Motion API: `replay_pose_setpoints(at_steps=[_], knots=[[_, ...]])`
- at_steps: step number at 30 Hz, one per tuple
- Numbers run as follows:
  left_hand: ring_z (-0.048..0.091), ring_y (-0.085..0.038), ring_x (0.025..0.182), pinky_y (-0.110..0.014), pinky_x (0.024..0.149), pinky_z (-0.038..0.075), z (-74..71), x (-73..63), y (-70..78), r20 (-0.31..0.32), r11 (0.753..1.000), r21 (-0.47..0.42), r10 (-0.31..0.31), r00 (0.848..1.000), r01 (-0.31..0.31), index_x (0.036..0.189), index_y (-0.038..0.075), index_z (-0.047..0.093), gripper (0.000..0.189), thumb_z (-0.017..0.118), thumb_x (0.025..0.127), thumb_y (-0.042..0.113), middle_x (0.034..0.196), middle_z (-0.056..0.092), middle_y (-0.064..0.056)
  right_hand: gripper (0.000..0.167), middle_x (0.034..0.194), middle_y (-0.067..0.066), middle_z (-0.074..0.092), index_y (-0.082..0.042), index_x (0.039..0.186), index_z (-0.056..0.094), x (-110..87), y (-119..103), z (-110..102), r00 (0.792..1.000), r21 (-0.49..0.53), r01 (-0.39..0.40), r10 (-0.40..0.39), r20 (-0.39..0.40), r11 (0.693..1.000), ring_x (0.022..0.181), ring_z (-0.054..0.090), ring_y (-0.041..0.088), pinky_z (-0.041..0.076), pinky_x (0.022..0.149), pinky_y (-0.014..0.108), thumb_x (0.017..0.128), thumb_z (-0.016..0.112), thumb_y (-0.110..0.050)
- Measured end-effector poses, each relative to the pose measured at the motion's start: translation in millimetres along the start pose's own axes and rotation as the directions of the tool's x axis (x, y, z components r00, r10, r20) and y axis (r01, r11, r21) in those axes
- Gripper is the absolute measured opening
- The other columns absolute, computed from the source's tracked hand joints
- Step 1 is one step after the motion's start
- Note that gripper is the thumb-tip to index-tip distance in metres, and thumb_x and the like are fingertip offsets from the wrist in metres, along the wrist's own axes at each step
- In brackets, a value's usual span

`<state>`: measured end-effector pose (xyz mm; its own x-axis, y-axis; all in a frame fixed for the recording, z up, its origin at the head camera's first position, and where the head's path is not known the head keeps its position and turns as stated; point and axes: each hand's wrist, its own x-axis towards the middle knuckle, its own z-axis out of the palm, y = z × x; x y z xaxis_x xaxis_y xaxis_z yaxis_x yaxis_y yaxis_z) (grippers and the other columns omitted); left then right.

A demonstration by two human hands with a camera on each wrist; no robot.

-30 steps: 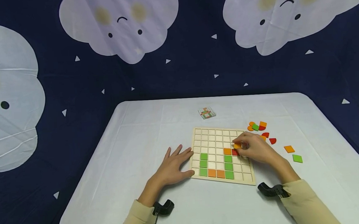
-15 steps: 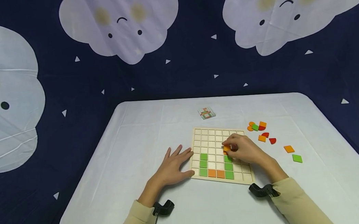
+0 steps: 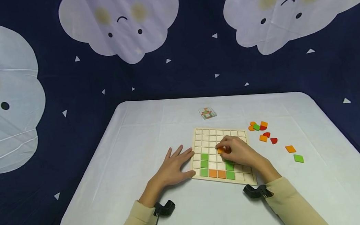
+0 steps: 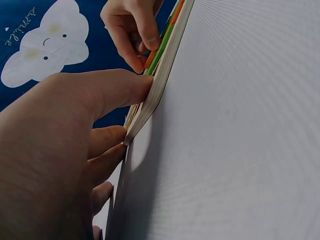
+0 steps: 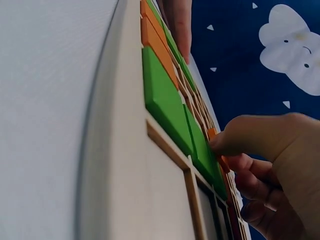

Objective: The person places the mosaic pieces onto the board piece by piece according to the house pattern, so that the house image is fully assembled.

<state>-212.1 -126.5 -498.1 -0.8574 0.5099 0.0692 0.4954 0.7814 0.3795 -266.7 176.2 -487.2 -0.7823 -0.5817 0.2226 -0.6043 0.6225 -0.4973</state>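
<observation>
Over the gridded board (image 3: 212, 144), my right grip (image 3: 240, 150) pinches an orange tile (image 3: 220, 151), probably light, stiff and best held by its edges, while my left grip (image 3: 173, 168), outspread, touches the board.

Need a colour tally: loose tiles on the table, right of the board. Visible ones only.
Flat orange tiles, square and round: 5
Flat green four-sided tiles: 2
Flat red tiles with a curved edge: 3
Total: 10
</observation>
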Motion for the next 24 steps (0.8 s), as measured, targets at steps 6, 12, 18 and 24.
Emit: replay_pose_setpoints(at_steps=[6,12,18,24], knots=[[0.014,-0.019,0.144,-0.053,0.113,0.001,-0.1,0.9,-0.2,-0.005,1.0,0.012,0.005,1.0,-0.005,0.147,0.025,0.042,0.073,0.057,0.084,0.059,0.152,0.031,0.014,0.025,0.099,-0.011,0.059,-0.017,0.107,0.074,-0.5,1,-1,1.0,0.0,0.002,-0.002,0.022,1.0,0.072,0.049,0.008,0.043,0.062,0.027,0.082,0.071,-0.017],[0.014,-0.02,0.144,-0.053,0.113,0.001,0.5,0.9,-0.2,-0.003,1.0,0.011,0.008,1.0,-0.008,0.147,0.024,0.043,0.073,0.057,0.084,0.059,0.152,0.031,0.014,0.024,0.1,-0.011,0.058,-0.017,0.107,0.074,-3.8,3,-3,1.0,0.015,-0.022,0.022,0.015,1.0,0.073,0.051,0.009,0.045,0.063,0.027,0.084,0.072,-0.019],[0.014,-0.02,0.144,-0.053,0.113,0.001,0.2,0.7,0.1,0.001,1.0,0.016,0.006,1.0,-0.006,0.147,0.025,0.042,0.073,0.057,0.084,0.059,0.152,0.031,0.014,0.021,0.099,-0.007,0.06,-0.015,0.106,0.074,-12.2,8,-12,0.998,0.031,-0.059,0.06,-0.022,0.998,0.07,0.051,0.01,0.044,0.058,0.026,0.085,0.072,-0.017],[0.013,-0.02,0.145,-0.053,0.113,0.001,-0.1,0.7,-0.7,-0.001,1.0,0.013,0.009,1.0,-0.009,0.147,0.024,0.042,0.073,0.057,0.084,0.059,0.152,0.03,0.014,0.02,0.099,-0.004,0.061,-0.012,0.105,0.074,-19.6,16,-21,0.994,0.059,-0.091,0.094,-0.053,0.994,0.071,0.052,0.012,0.044,0.057,0.026,0.085,0.073,-0.014]])
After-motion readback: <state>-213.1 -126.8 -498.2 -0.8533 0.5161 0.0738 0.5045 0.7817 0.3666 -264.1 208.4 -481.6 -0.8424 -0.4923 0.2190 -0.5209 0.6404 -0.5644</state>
